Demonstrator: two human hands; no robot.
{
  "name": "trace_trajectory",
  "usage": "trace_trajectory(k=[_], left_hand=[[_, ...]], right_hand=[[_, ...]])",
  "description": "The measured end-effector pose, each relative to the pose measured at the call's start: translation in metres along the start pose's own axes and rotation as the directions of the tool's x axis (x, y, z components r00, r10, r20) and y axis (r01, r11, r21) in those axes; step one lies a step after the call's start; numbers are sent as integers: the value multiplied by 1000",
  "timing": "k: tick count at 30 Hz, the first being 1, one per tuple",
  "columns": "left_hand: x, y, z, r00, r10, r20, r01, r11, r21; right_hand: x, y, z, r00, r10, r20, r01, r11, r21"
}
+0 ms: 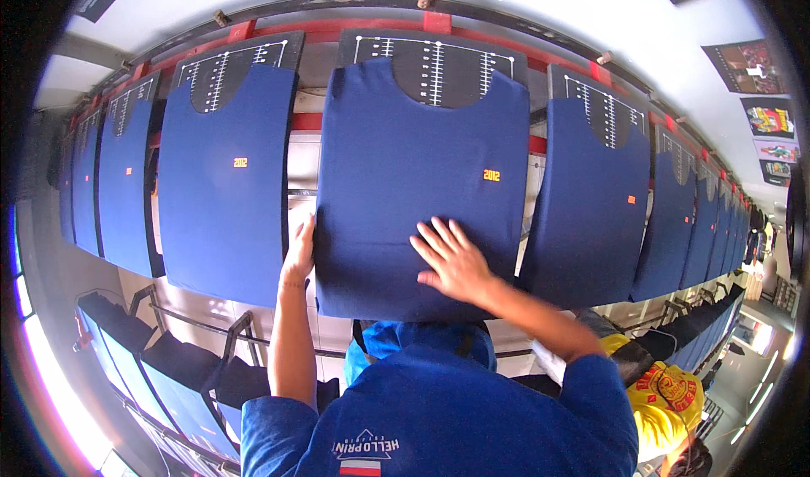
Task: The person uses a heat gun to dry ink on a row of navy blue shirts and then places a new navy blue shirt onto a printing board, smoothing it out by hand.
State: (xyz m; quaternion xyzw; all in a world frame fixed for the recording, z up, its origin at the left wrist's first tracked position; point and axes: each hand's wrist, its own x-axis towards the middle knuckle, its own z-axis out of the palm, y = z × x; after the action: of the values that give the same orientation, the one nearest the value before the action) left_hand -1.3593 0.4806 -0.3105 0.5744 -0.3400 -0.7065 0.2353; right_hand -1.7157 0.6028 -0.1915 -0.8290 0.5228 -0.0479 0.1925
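A navy blue T-shirt (pixel 396 173) is stretched over a dark board (pixel 413 51) with white ruled marks, right in front of me. It bears a small orange print at its right. My right hand (pixel 456 262) lies flat on the lower right part of the shirt, fingers spread. At the board's left edge, my left hand (pixel 299 249) is held upright with its fingers stretched along the side of the shirt. Neither hand grips anything that I can see. Small creases show in the cloth near the print and across the lower part.
Further boards carry navy shirts on the left (pixel 224 181) and right (pixel 591 198), in a long row along a red metal rail (pixel 329 29). Another row of boards (pixel 186 384) stands behind me. A person in a yellow shirt (pixel 666 401) is close by at lower right.
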Motion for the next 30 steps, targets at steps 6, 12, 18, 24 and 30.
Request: trace_trajectory(k=[6,12,18,24,30], left_hand=[[50,118,44,967,252,-25,-237,934,266],[36,144,44,946,323,30,-289,799,527],[-30,134,42,909,377,-178,-156,704,692],[-46,129,57,829,512,-226,-201,649,734],[50,185,81,607,794,-30,-482,397,781]], right_hand=[[141,116,-40,831,184,-525,-325,926,-190],[47,-71,39,809,-587,28,543,764,348],[261,111,-54,955,-183,-236,120,959,-258],[317,78,-28,903,-37,-427,-43,984,-174],[120,-99,45,892,-445,83,443,896,43]])
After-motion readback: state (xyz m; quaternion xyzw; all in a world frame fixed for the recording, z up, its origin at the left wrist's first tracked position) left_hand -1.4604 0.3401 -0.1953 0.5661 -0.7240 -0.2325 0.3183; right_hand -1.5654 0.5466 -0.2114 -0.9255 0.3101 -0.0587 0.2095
